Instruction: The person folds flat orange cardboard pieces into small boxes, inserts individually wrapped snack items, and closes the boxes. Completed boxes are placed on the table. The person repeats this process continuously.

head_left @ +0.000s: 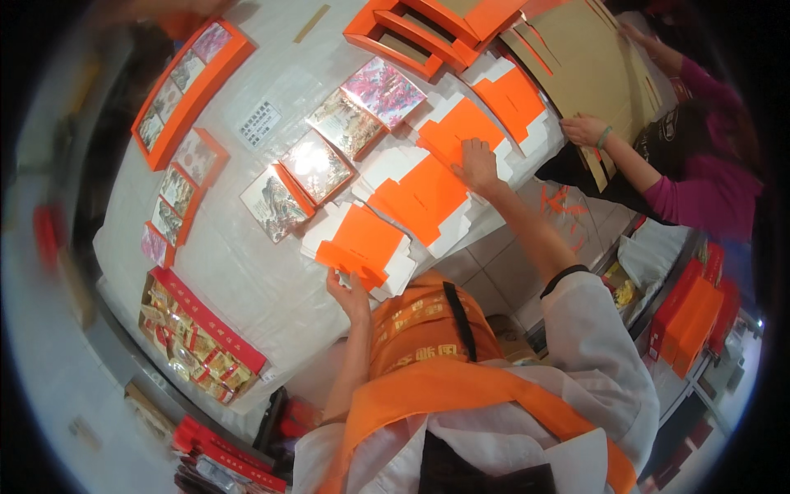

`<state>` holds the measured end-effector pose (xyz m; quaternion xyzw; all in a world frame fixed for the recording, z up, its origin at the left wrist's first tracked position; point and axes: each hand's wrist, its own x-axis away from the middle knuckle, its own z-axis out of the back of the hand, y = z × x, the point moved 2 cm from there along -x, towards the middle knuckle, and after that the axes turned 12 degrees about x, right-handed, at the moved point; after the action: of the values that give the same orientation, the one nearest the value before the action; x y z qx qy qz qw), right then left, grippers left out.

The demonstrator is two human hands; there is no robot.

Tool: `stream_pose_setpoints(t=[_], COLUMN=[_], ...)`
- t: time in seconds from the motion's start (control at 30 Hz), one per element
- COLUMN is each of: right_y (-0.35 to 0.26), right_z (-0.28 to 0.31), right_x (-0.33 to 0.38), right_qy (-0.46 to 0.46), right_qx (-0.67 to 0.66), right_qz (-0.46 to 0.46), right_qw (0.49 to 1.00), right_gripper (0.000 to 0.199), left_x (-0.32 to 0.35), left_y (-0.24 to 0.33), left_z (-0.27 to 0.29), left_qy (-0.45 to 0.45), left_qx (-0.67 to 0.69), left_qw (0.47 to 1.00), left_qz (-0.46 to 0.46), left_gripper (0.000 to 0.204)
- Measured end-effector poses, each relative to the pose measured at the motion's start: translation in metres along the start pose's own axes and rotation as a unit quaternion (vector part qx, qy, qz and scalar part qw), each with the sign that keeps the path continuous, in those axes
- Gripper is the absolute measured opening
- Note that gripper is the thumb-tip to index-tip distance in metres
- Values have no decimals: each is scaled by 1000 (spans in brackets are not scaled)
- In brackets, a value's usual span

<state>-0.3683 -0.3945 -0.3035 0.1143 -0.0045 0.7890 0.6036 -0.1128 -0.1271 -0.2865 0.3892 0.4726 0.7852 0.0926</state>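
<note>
Flat orange-and-white carton blanks lie in several piles along the table's near right side. My left hand (350,296) is at the near edge of the closest carton blank (362,239), its fingers closed on the orange flap. Farther right, my right hand (477,167) rests with fingers apart on another carton blank (462,130). Between them lies a third carton blank (421,203), which neither hand touches. Just beyond the blanks stands a row of small boxes with printed landscape lids, among them a pink one (383,92) and a white-and-gold one (318,167).
Long orange trays (239,51) of printed boxes stand at the left. A red-edged box of gold packets (202,337) sits at the near left corner. Orange frames (411,37) lie at the far edge. On the right, a co-worker in purple (699,193) handles brown cardboard (580,62).
</note>
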Motion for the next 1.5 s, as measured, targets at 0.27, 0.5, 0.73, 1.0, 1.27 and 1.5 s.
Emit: stream_pose_setpoints(t=[0.27, 0.5, 0.73, 1.0, 1.27, 1.5], right_y=[13, 24, -7, 15, -100, -214], right_z=[7, 0, 2, 34, 184, 192], right_x=[-5, -9, 20, 32, 175, 242], right_qy=[-59, -68, 44, 129, 187, -74], right_qx=[-62, -178, -4, -70, -198, -577], right_qz=[24, 86, 88, 123, 188, 3], right_qw=[996, 978, 995, 982, 944, 814], right_gripper=[39, 39, 38, 14, 25, 19], left_x=[19, 28, 34, 41, 80, 56], left_y=[36, 53, 50, 45, 115, 163], left_z=[-33, -40, -23, -3, -7, 91], left_qy=[-80, -117, -120, -151, -243, -196], left_qx=[103, 92, 125, 155, 271, 527], left_qw=[991, 988, 984, 975, 929, 827], left_qz=[34, 29, 50, 55, -65, -17], left_gripper=[48, 44, 39, 30, 40, 38])
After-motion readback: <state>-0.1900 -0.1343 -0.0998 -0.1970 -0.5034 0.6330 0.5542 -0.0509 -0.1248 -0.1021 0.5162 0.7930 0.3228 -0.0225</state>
